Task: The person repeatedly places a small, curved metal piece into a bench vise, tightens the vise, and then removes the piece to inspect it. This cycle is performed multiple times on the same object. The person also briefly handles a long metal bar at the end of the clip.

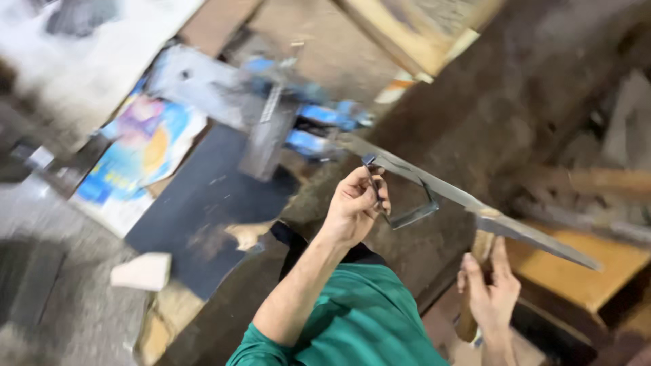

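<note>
metal is what i see first: a long flat metal strip (468,202) runs slanting across the middle of my view, from near the blue vise (308,129) down toward the lower right. i use this strip as my landmark. my left hand (354,203) is just under the strip's upper end, and its fingers are curled shut around a thin bent metal piece (407,203), a small frame-like loop that hangs under the strip and touches it. i think the hand holds the bent piece up against the strip so the two stay lined up. my right hand (489,288) is below the strip's middle, fingers wrapped around a wooden handle (475,285) that stands up and meets the strip from under it. the thumb and some fingers look loose, so the grip seems light; i cannot tell how tight it is. i guess the handle props the strip so it does not sag. far to the left of the strip, a dark flat sheet (196,203) lies on the floor with a bright printed bag (139,156) and a pale wood block (141,271) near it. the picture is blurry, so small parts are hard to tell.
</note>
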